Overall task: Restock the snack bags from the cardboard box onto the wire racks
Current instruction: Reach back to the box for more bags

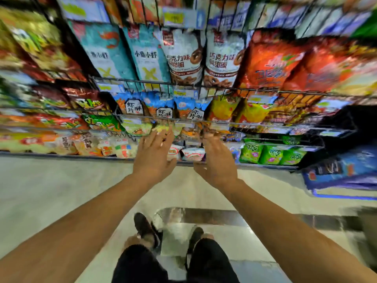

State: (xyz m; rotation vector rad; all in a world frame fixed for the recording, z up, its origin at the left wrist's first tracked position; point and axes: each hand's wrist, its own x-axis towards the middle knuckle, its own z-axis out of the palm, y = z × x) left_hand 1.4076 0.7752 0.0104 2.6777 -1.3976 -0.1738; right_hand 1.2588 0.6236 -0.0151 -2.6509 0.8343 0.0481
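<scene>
Wire racks [183, 119] full of snack bags fill the upper half of the head view. Both my arms reach forward toward a lower shelf. My left hand [155, 154] is spread with straight fingers, just below a blue bag of prawn crackers [163, 108] and a pale green bag [136, 128]. My right hand [218, 160] is held beside it, fingers extended toward an orange bag [189, 132]; its fingertips are blurred. Neither hand holds anything. No cardboard box is in view.
Teal bags [146, 56], white doughnut-snack bags [183, 58] and red-orange bags [271, 62] hang on the rack above. Green bags [271, 154] stand on the bottom shelf at right. A blue package [342, 170] lies on the floor at right. My feet stand on a pale tiled floor [61, 190].
</scene>
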